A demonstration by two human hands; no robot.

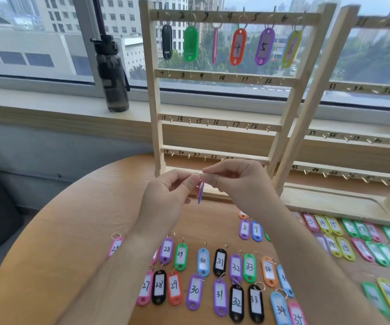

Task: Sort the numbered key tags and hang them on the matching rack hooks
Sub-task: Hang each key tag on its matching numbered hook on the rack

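Above the round wooden table (55,242), my left hand (168,195) and my right hand (236,181) both pinch the metal ring of one key tag (200,193). The tag hangs edge-on between them, blue-purple, its number hidden. Behind stands a wooden rack (224,78) with numbered hooks. Its top bar carries several tags: black, green, pink edge-on, orange 4 (238,46), purple 5 (264,46) and yellow 6 (291,49). The lower bars, numbered 7 upward, have bare hooks. Many numbered tags (219,277) lie in rows on the table.
A second wooden rack (353,137) with hooks numbered in the thirties and forties stands to the right. A dark water bottle (113,73) stands on the windowsill at the left. More coloured tags (365,240) lie at the right by that rack's base.
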